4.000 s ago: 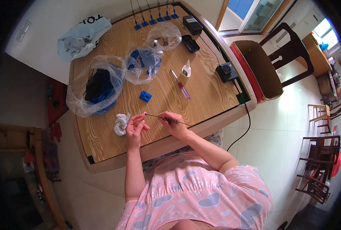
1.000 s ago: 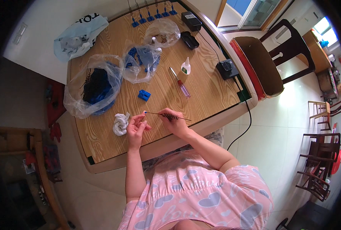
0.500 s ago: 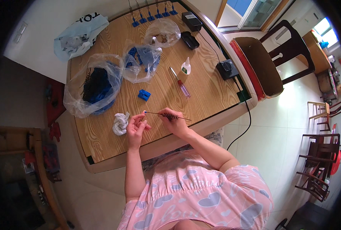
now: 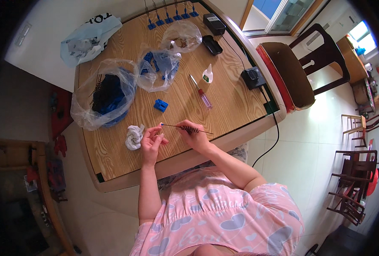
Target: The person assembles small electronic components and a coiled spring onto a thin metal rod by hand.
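Observation:
My right hand [image 4: 192, 135] grips a dark coil spring [image 4: 190, 129] with straight wire ends, held level above the near part of the table. One wire end points left to a tiny blue piece [image 4: 162, 124] pinched between my left hand's [image 4: 153, 142] fingertips; the fingers partly cover it. A crumpled white cloth [image 4: 134, 137] lies just left of my left hand. Beyond the hands sits a blue plastic block [image 4: 160, 105]. A screwdriver [image 4: 202, 94] with a clear and red handle lies to the right, near a small white glue bottle [image 4: 207, 74].
Clear bags hold blue and dark parts [image 4: 108, 96], blue pieces [image 4: 159, 66] and small brownish parts [image 4: 181, 38]. Several springs on blue bases [image 4: 168, 19] stand along the far edge. A black adapter box [image 4: 252, 77] with a cord sits at the right edge, beside a cardboard box [image 4: 285, 72].
Both hands keep nearly the same pose around the spring and the tiny blue piece. The whole view has shifted very slightly.

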Available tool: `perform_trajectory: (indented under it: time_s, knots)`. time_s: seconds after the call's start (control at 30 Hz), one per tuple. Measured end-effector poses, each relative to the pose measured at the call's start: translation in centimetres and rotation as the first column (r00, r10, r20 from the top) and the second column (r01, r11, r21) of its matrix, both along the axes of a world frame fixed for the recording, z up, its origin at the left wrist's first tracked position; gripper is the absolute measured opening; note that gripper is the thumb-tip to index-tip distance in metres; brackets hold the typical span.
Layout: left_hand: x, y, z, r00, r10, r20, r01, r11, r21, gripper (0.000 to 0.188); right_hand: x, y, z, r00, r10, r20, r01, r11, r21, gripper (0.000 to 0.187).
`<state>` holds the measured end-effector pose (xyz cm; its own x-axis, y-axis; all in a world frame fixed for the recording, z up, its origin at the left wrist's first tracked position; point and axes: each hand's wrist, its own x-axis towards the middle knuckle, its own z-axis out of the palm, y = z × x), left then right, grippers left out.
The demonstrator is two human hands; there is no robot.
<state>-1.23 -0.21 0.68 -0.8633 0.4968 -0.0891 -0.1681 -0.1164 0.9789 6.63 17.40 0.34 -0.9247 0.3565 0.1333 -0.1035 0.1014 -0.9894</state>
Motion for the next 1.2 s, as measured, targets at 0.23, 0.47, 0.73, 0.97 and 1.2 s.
perform_trajectory:
  time_s: [0.23, 0.47, 0.73, 0.97, 1.2]
  knots:
    - [0.02, 0.18, 0.18, 1.000, -0.003, 0.010, 0.003, 1.000, 0.014, 0.023, 0.03, 0.08, -0.02, 1.000, 0.003, 0.001, -0.003, 1.000, -0.005, 0.010]
    - [-0.02, 0.06, -0.09, 1.000, 0.001, 0.001, -0.001, 1.000, 0.012, 0.023, -0.05, -0.02, -0.23, 1.000, -0.002, -0.001, 0.002, 1.000, -0.006, 0.009]
    - [-0.01, 0.18, 0.16, 1.000, -0.006, -0.007, 0.006, 1.000, 0.009, 0.022, 0.00, 0.04, -0.12, 1.000, -0.006, -0.014, 0.006, 1.000, 0.005, 0.009]
    - [0.01, 0.13, 0.21, 1.000, -0.001, 0.002, 0.001, 1.000, 0.002, 0.023, 0.00, 0.01, -0.15, 1.000, 0.004, -0.010, -0.004, 1.000, -0.008, 0.008]
    - [0.06, 0.26, 0.34, 1.000, 0.000, -0.002, 0.000, 1.000, 0.011, 0.023, 0.00, 0.11, -0.42, 1.000, 0.003, -0.005, -0.003, 1.000, 0.010, 0.009]
